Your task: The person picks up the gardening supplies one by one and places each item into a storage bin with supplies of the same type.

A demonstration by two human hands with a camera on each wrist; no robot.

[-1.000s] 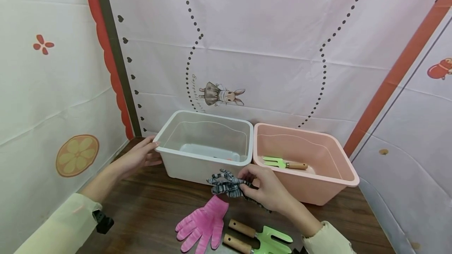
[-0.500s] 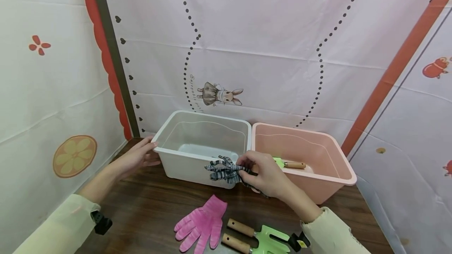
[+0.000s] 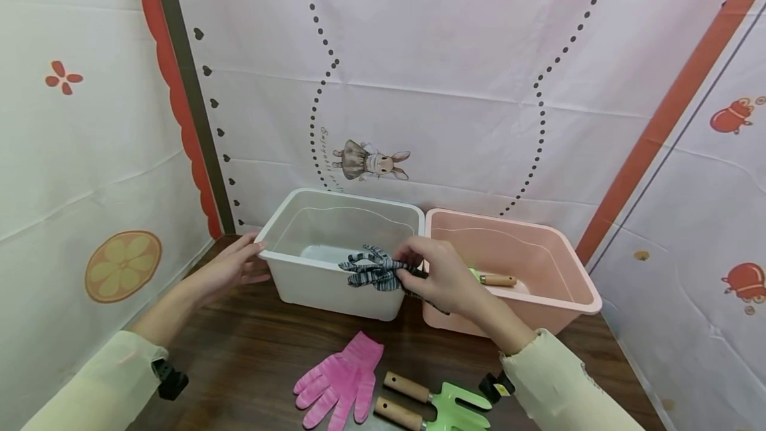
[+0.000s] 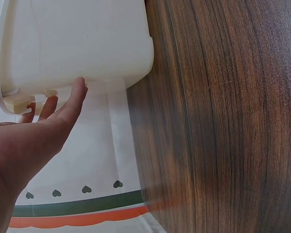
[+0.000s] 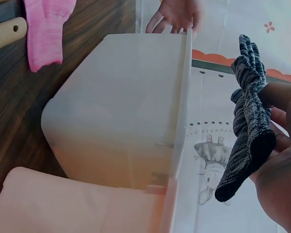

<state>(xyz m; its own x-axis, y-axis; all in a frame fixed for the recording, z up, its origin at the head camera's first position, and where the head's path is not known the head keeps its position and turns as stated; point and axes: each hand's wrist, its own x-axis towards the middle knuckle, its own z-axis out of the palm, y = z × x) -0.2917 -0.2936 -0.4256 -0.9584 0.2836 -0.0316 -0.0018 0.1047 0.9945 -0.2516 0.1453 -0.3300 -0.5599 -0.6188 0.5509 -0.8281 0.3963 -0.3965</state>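
Holding a floppy knit glove over the white bin

Starting nearest the camera: a pink glove (image 3: 341, 378) and two wooden-handled green forks (image 3: 439, 406) lie on the desk (image 3: 251, 358), well below and behind the right hand (image 3: 445, 278). That hand's fingers (image 3: 413, 270) are curled and pinching the striped grey glove (image 3: 372, 270) at its cuff end, so the knit glove-fingers droop out past the fingertips, over the near rim of the white bin (image 3: 335, 265). My guess is it's light, soft and totally limp, not slippery, nothing to break; bunching the cuff looks like the easiest hold. Further left, the left hand (image 3: 230, 265) rests with relaxed, nearly straight fingers against the bin's corner. Beyond the right hand sits the pink bin (image 3: 538, 298) with another fork (image 3: 493, 279) inside.
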